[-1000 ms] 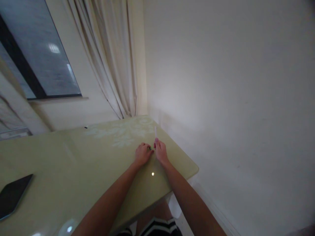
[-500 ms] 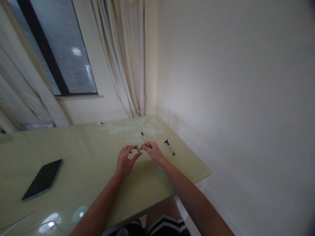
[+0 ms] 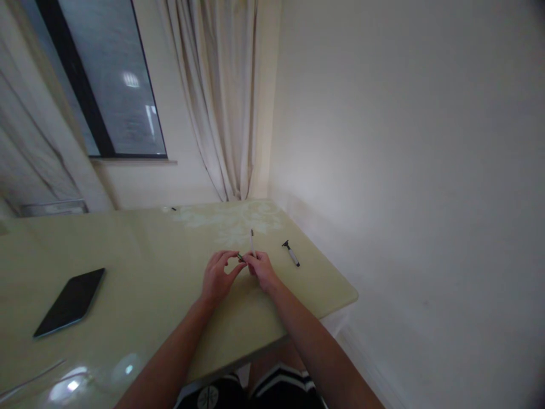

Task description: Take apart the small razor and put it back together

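Note:
My left hand pinches a small dark piece with a light edge between thumb and fingertips, above the table; its kind is too small to make out. Close beside it, my right hand is closed round the lower part of a slim pale stick with a dark tip, which points away from me nearly upright in view. The right fingertips meet the small piece or come very near it. A razor with a grey handle and black head lies on the table to the right of my right hand.
The pale green glossy table ends at the wall on the right. A dark tablet lies at the left. Near the far edge is a small dark object. Curtains and a window stand behind.
My right hand has moved slightly left and in against the left hand's fingertips. The stick has turned from leaning left to nearly upright, and the small piece has tilted. The view has shifted a little.

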The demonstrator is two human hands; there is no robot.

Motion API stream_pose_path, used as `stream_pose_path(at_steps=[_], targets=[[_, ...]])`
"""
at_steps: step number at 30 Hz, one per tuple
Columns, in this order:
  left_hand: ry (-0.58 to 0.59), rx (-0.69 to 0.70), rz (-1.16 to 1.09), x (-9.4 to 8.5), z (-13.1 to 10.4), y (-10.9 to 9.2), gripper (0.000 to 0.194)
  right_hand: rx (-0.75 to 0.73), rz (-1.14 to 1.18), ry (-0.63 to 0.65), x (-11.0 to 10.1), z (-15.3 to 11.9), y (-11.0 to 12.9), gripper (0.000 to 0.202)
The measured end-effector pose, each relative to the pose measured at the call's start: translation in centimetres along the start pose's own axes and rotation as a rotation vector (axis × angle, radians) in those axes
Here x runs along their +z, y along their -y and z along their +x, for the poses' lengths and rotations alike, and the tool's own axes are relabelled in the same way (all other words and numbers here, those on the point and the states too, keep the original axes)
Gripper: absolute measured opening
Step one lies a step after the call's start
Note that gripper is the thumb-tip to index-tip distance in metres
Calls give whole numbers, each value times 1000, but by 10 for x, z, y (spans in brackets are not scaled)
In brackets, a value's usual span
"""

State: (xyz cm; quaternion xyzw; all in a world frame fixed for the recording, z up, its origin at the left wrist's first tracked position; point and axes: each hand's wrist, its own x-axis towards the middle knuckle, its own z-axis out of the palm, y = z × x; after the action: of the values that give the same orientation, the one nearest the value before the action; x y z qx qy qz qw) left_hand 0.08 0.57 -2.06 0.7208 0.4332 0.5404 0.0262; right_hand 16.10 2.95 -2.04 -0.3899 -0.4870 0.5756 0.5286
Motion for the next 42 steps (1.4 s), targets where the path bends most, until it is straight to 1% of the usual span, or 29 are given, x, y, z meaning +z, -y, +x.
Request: stream_pose_path(at_steps=[2, 5, 8, 11, 13, 15, 16, 18, 19, 21, 22, 24, 26, 28, 30, 33, 34, 35, 38, 39, 40, 42], targets=[[35, -19, -67, -1, 1, -1, 27, -14, 52, -22, 1, 0, 0, 26], [127, -67, -199, -1, 1, -3, 24, -10, 148, -32, 1, 0, 1, 28], [174, -142, -285, 0, 2, -2, 24, 14, 167, 10, 0, -1, 1, 26], [201, -242, -342, 1, 2, -1, 26, 38, 159, 60, 1, -2, 0, 30], [212, -281, -386, 1, 3, 0, 34, 51, 139, 77, 1, -2, 0, 33], [224, -271, -422, 0, 3, -1, 47, 60, 107, 95, 1, -2, -2, 33], [242, -254, -431, 0, 4, -1, 49, 62, 87, 104, 1, -2, -2, 33], [275, -228, -428, 0, 4, -2, 43, 58, 49, 118, 1, -2, -4, 35], [275, -225, -422, 0, 5, -2, 39, 53, 36, 121, 0, -1, -4, 38], [236, -250, -404, -2, 6, -1, 37, 30, 16, 108, -1, 1, -5, 47], [201, -274, -394, -3, 8, 0, 38, 0, -8, 89, -2, 2, -6, 53], [137, -334, -378, -6, 10, 3, 43, -113, -112, 34, -4, 4, -5, 62], [94, -399, -369, -10, 13, 6, 49, -257, -276, -24, -7, 4, -4, 60], [69, -451, -360, -15, 16, 8, 53, -364, -449, -54, -9, 2, -1, 54], [56, -489, -348, -18, 18, 10, 55, -425, -594, -50, -9, -2, 1, 54], [37, -516, -338, -23, 20, 10, 57, -515, -759, 50, -8, -5, 2, 55], [38, -517, -339, -24, 20, 10, 58, -532, -801, 70, -9, -5, 2, 54], [41, -515, -339, -25, 21, 9, 59, -532, -840, 63, -9, -5, 2, 53], [46, -518, -343, -27, 21, 9, 60, -476, -897, -74, -13, -4, 2, 53], [42, -522, -343, -28, 21, 9, 60, -471, -889, -97, -14, -4, 3, 53], [40, -524, -344, -28, 21, 9, 60, -478, -873, -80, -15, -4, 4, 52], [48, -518, -351, -28, 21, 10, 61, -501, -837, 18, -14, -6, 5, 50]])
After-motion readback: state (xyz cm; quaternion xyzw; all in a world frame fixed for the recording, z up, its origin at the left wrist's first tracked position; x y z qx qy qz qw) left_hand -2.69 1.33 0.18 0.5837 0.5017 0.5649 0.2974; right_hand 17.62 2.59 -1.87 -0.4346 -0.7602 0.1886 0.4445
